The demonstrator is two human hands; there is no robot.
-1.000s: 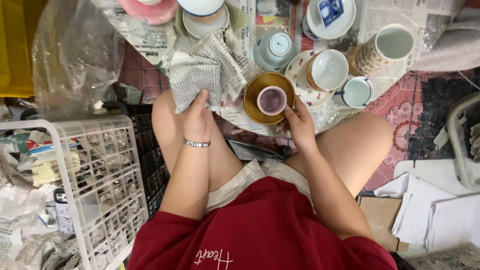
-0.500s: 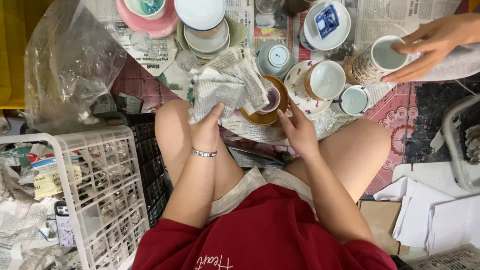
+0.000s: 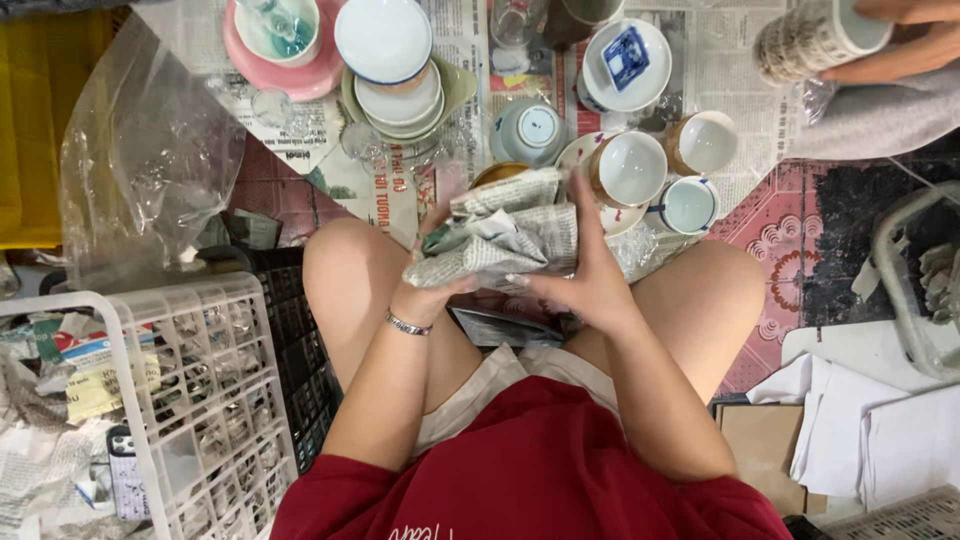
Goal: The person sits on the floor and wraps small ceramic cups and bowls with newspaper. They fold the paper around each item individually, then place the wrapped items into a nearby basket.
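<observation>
Holding a crumpled newspaper bundle (image 3: 505, 235) above our knees: left hand (image 3: 432, 285) grips it from below, right hand (image 3: 590, 270) presses its side. Brown saucer (image 3: 492, 173) peeks behind; cups (image 3: 630, 167) just beyond.

The light is bright, even and soft, with weak shadows under the knees. The clear crumpled plastic bag (image 3: 150, 150) shows small white glare spots. The white glazed ceramic cups (image 3: 632, 168) shine softly. Edges bend slightly; focus is mostly sharp.
</observation>
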